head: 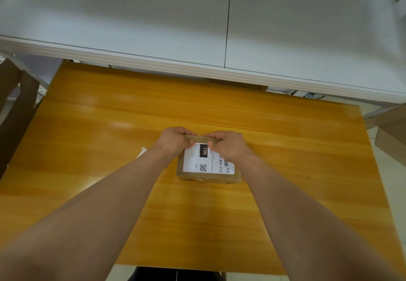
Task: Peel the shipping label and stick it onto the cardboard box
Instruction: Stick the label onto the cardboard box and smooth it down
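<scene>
Orange-yellow wood grain covers the surface (109, 149), which fills the middle of the view; beyond its far edge runs a white desk (131, 17) with a dark seam down its top. At the far left, brown cardboard (13, 109) stands beside the surface, partly cut off by the frame. Just left of the left wrist a small white scrap (141, 151) pokes out on the surface, mostly hidden by the forearm; what it is cannot be told.

Both bare forearms reach in from the near edge and meet at the box (208, 176), which lies flat near the middle of the surface, slightly right of centre. The left hand (173, 141) is curled over the box's far left corner, fingers bent over the far edge and thumb pressing down on the top face. The label (208, 162) lies flat on the top of the box, white, with a black block reading 15H, a QR code and a barcode; its far end is covered by the two hands. The right hand (228, 145) is curled the same way over the far right part, fingers over the far edge, thumb down on the label; the two thumbs sit close, not touching. At the far right, more cardboard (391, 135) shows off the surface's edge.
</scene>
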The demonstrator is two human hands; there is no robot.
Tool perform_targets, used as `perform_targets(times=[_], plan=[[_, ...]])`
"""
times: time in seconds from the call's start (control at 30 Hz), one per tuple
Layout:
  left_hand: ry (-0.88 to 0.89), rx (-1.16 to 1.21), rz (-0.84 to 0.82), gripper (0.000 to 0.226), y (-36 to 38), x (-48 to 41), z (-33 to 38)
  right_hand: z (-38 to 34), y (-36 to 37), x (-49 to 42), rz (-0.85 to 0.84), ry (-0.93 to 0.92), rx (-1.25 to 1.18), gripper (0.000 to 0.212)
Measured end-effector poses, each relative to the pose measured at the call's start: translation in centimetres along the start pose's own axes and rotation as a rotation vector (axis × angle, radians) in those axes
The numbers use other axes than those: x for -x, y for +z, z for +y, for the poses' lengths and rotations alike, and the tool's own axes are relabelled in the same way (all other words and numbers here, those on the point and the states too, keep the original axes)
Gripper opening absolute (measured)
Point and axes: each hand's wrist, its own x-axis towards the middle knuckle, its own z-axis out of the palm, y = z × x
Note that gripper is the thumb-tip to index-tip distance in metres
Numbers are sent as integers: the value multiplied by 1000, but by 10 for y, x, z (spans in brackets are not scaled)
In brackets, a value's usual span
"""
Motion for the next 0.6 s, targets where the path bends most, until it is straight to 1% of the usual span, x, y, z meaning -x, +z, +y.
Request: perform_targets(times=[0.13,0.17,0.27,0.3,0.33,0.4,0.47,0.5,0.6], plan=[[41,-92,-7,15,4,0,1,4,1,-3,-2,-28,-21,29],[33,-123,-28,20,6,2,3,5,3,-4,-1,-34,-15,30],[-19,-283,-51,63,13,5,4,6,0,0,8,-70,-16,32],[-28,-324,-40,69,14,2,1,5,-4,3,0,-88,-29,33],[-28,-329,-28,68,15,-2,-2,5,-8,5,-17,-100,-46,34],[-18,-295,-19,59,14,-2,-1,6,-16,9,-59,-119,-52,41],[-4,-275,-8,49,14,2,2,9,-21,10,-81,-155,32,49],[-3,-263,-3,46,14,3,2,9,-23,11,-88,-166,49,50],[3,-220,5,38,14,2,1,10,-25,13,-91,-159,-22,45]])
